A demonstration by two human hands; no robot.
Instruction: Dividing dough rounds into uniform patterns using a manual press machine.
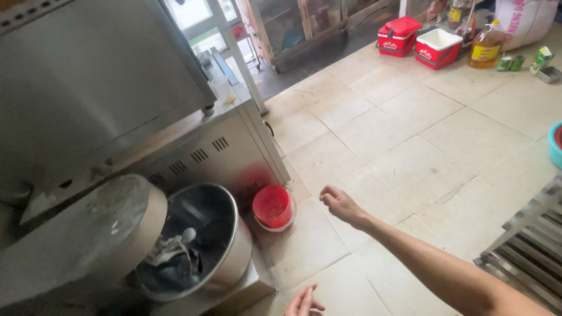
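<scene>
The red bucket [273, 206] stands on the tiled floor [410, 158], just beside the steel mixer bowl [202, 246] and against the foot of the metal cabinet [222, 146]; nobody has hold of it. The right hand [339, 205] hangs near it with fingers loosely curled around nothing, while the left hand [303, 303] shows only its spread, empty fingertips at the bottom edge. Judging by this, the bucket is untouched and any handling of it is yet to come; the bowl holds only its dough hook [172, 248] and dark smears.
</scene>
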